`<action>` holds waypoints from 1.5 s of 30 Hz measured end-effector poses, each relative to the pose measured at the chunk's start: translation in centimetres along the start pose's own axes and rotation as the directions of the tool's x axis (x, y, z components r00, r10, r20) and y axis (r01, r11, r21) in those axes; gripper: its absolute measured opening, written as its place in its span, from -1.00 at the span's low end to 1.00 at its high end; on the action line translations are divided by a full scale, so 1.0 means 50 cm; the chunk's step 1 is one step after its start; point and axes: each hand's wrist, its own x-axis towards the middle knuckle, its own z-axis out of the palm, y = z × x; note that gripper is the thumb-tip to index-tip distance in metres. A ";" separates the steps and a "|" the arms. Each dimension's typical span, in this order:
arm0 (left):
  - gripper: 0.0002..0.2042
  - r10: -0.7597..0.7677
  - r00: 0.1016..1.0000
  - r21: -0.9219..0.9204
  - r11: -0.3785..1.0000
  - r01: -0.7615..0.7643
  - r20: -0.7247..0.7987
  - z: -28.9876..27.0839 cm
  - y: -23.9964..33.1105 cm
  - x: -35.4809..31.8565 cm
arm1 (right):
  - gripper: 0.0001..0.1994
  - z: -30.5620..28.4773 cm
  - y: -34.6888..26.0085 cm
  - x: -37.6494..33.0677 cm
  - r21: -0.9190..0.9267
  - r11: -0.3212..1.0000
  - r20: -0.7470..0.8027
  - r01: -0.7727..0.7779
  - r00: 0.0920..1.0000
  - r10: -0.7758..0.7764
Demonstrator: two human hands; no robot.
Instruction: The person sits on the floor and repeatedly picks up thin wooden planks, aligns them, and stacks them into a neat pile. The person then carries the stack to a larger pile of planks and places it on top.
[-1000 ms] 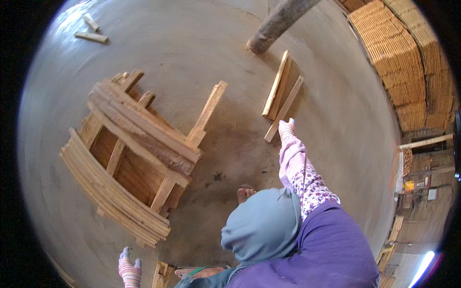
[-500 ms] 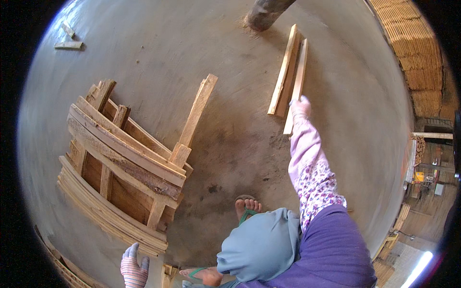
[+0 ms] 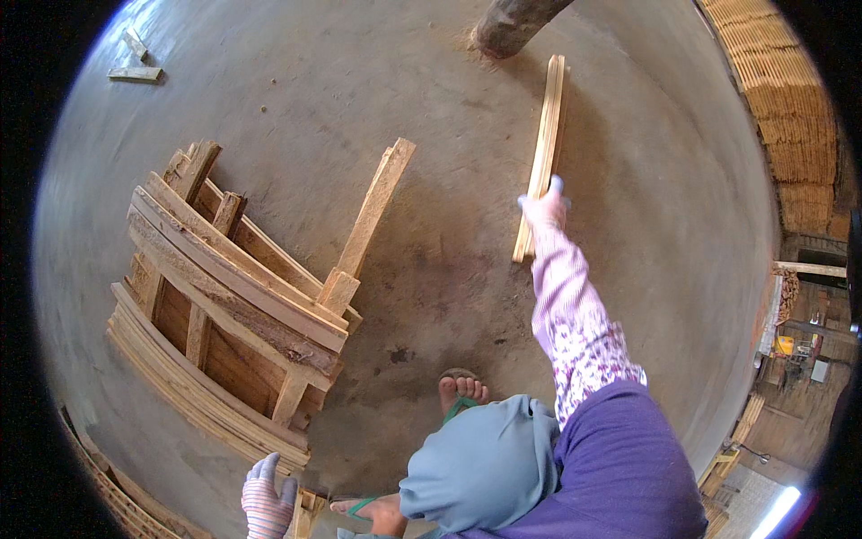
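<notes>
My right hand [image 3: 545, 212], in a striped glove with grey fingertips, is closed round the near part of some long, narrow wooden strips [image 3: 546, 126]. The strips lie together as one bundle, so how many there are is hard to tell. My left hand [image 3: 268, 499], gloved alike, is at the lower edge with its fingers apart and nothing in it. Just beyond it is the near end of a stack of thin wooden strips [image 3: 211, 400], which rests on a rough wooden frame. More boards [image 3: 238, 278] lie across the frame's far side.
A plank [image 3: 375, 207] juts away from the frame. Beyond the bundle a round post [image 3: 516, 27] meets the concrete floor [image 3: 431, 305]. Two short offcuts [image 3: 135, 74] lie at the far left. Tall stacks of wooden strips [image 3: 777, 108] line the right side. My sandalled feet [image 3: 462, 389] are below.
The separate strips by the post are now together in one bundle, and my right hand has shifted slightly left and nearer. My left hand has moved a little to the right.
</notes>
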 end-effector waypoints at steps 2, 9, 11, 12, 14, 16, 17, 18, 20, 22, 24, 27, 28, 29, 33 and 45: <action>-0.52 0.030 0.999 -0.002 1.000 -0.031 -0.021 0.013 0.005 0.003 | -0.11 0.011 0.090 -0.075 0.014 0.996 -0.013 0.087 0.996 -0.087; -0.46 -0.007 1.000 -0.068 0.998 0.006 -0.004 0.073 0.024 0.000 | -0.19 0.023 0.290 -0.281 0.048 0.999 0.011 -0.012 1.000 0.011; -0.50 0.017 1.000 -0.074 0.997 -0.017 -0.009 0.084 0.039 0.008 | -0.17 0.011 0.313 -0.270 0.152 0.973 -0.133 0.174 0.979 -0.154; -0.50 0.039 0.999 -0.074 0.996 -0.040 -0.016 0.088 0.041 0.007 | -0.16 0.004 0.316 -0.262 0.191 0.943 -0.213 0.274 0.949 -0.232; -0.49 0.032 0.999 -0.081 0.996 -0.033 -0.010 0.079 0.045 -0.009 | -0.07 -0.028 0.263 -0.282 0.226 0.961 -0.082 0.159 0.986 -0.144; -0.50 0.111 0.994 -0.052 0.993 -0.111 -0.002 0.068 0.059 -0.004 | -0.08 -0.037 0.302 -0.251 0.016 0.986 -0.169 0.168 0.972 -0.163; -0.50 0.112 0.994 -0.027 0.993 -0.112 0.010 0.063 0.064 -0.009 | -0.06 -0.027 0.314 -0.250 -0.046 0.985 -0.207 0.166 0.963 -0.172; -0.51 0.146 0.989 -0.012 0.989 -0.146 0.006 0.058 0.065 -0.007 | -0.03 -0.021 0.325 -0.247 -0.108 0.981 -0.251 0.160 0.950 -0.183; -0.52 0.222 0.975 0.034 0.974 -0.222 0.018 0.064 0.063 0.012 | -0.06 -0.001 0.342 -0.235 -0.325 0.945 -0.173 -0.035 0.985 -0.023; -0.51 0.308 0.951 0.050 0.950 -0.308 0.010 0.063 0.067 0.038 | -0.04 0.013 0.379 -0.202 -0.380 0.924 -0.185 -0.038 0.982 -0.036; -0.49 0.297 0.955 0.039 0.954 -0.297 0.000 0.063 0.062 0.042 | -0.03 0.025 0.376 -0.211 -0.354 0.934 -0.108 -0.046 0.994 0.008; -0.49 0.228 0.970 -0.033 0.972 -0.231 -0.090 0.061 0.038 0.055 | 0.01 0.009 0.306 -0.266 -0.374 0.922 -0.030 -0.102 0.995 0.098; -0.52 0.206 0.955 -0.105 0.967 -0.232 -0.216 0.072 0.029 0.068 | 0.06 0.001 0.291 -0.275 -0.428 0.904 -0.097 -0.004 0.994 -0.042; -0.52 0.124 0.951 -0.147 0.974 -0.171 -0.284 0.080 0.017 0.074 | 0.05 -0.001 0.241 -0.311 -0.465 0.878 -0.130 0.110 0.973 -0.191; -0.47 -0.217 0.931 -0.714 0.698 -0.062 -0.293 0.135 0.024 0.173 | -0.33 -0.035 0.011 -0.353 -0.100 0.570 0.052 0.816 0.576 -0.816; -0.39 -0.355 0.868 -0.735 0.677 -0.017 -0.347 0.201 0.069 0.239 | -0.44 0.148 -0.326 -0.816 -0.241 0.198 0.563 0.950 0.302 -0.769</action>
